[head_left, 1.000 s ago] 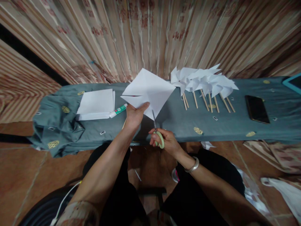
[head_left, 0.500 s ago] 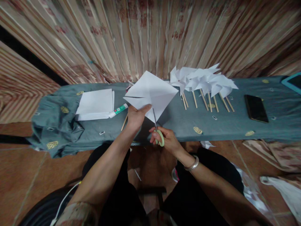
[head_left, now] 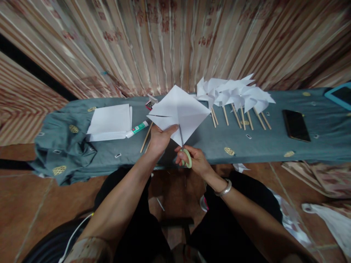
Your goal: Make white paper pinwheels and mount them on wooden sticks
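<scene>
A square sheet of white paper [head_left: 182, 106] is held up with its corners pointing up, down and to the sides. My left hand [head_left: 160, 138] pinches its lower left part, thumb on top and fingers hidden beneath. One slit runs inward from the paper's left corner. In my right hand [head_left: 196, 159] are scissors [head_left: 187, 158] with pale green handles, fingers closed round the loops. Their blades lie at the bottom corner of the paper, pointing toward its middle.
A bench with a grey-green cloth [head_left: 208, 146] carries a stack of white paper [head_left: 109, 122], a glue stick [head_left: 138, 128], wooden sticks [head_left: 146, 138], a small box of pins [head_left: 150, 104], several paper pinwheels [head_left: 236, 93], a phone [head_left: 296, 125] and a blue-edged tablet [head_left: 338, 95]. A curtain [head_left: 164, 47] hangs behind.
The paper and both hands have shifted slightly right and down in view. The scissor blades remain at the bottom corner. More of the pin box and sticks shows beside the paper.
</scene>
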The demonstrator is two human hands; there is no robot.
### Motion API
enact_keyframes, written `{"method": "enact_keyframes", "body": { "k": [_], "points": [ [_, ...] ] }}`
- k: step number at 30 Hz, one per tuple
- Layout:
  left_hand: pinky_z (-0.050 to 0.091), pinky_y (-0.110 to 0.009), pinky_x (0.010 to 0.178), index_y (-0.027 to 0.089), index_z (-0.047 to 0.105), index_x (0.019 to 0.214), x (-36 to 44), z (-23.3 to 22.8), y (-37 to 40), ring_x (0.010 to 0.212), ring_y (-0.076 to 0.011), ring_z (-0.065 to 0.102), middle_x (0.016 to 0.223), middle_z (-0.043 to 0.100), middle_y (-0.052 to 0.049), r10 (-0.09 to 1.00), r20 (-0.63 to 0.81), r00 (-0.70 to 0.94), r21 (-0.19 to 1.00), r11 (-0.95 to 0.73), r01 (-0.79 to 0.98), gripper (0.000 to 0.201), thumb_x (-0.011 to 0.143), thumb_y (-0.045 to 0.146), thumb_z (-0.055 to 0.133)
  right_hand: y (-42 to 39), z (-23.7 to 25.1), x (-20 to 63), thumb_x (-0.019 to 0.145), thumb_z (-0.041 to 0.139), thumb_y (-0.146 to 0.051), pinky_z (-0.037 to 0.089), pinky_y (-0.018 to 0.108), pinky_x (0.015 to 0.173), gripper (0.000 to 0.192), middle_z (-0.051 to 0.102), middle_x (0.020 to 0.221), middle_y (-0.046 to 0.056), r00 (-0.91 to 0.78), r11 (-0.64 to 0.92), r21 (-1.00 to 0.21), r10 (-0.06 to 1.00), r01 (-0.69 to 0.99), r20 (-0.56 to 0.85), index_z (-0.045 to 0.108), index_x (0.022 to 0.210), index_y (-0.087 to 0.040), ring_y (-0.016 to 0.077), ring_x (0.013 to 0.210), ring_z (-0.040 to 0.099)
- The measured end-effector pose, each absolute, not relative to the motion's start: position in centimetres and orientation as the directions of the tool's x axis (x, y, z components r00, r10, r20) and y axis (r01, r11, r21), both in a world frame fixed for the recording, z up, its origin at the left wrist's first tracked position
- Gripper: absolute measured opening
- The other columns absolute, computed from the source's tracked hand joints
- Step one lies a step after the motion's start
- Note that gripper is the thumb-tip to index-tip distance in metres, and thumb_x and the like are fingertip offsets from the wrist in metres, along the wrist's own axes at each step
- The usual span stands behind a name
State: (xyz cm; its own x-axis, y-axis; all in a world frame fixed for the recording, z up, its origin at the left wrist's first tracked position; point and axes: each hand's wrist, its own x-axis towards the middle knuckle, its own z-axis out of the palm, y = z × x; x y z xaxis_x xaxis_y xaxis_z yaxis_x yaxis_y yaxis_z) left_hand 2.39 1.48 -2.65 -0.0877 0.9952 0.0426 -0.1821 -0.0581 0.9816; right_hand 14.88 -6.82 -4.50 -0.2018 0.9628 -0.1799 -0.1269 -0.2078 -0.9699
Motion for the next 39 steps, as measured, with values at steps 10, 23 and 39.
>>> {"method": "enact_keyframes", "body": {
  "k": [10, 23, 39],
  "points": [
    [0.053, -0.031, 0.072, 0.014, 0.070, 0.082, 2.46, -2.40, 0.98, 0.074, -0.0199, 0.066, 0.083, 0.074, -0.005, 0.998, 0.014, -0.068, 0.986, -0.025, -0.168, 0.027, 0.059, 0.025, 0.079, -6.64, -4.33, 15.13, 0.066, 0.076, -0.058, 0.045, 0.021, 0.050, 0.045, 0.067, 0.059, -0.001, -0.183, -0.249, -0.960, 0.957, -0.130, -0.224, 0.064, 0.083, -0.018, 0.0095, 0.051, 0.057],
    [0.050, -0.029, 0.069, 0.014, 0.070, 0.080, 2.41, -2.74, 0.99, 0.070, -0.0176, 0.063, 0.079, 0.072, -0.003, 0.998, 0.009, -0.064, 0.989, -0.018, -0.144, 0.026, 0.058, 0.026, 0.078, -6.60, -4.58, 15.16, 0.069, 0.074, -0.061, 0.045, 0.022, 0.052, 0.046, 0.067, 0.061, -0.001, -0.183, -0.222, -0.969, 0.963, -0.110, -0.200, 0.064, 0.084, -0.018, 0.0103, 0.053, 0.058],
    [0.051, -0.030, 0.070, 0.014, 0.069, 0.081, 2.43, -2.60, 0.92, 0.071, -0.0189, 0.065, 0.080, 0.072, -0.004, 0.997, 0.001, -0.076, 0.991, -0.011, -0.134, 0.028, 0.058, 0.027, 0.079, -6.63, -4.37, 15.08, 0.067, 0.076, -0.060, 0.044, 0.022, 0.051, 0.045, 0.066, 0.058, -0.002, -0.164, -0.223, -0.967, 0.966, -0.124, -0.202, 0.065, 0.079, -0.019, 0.0093, 0.051, 0.056]
  ]
}}
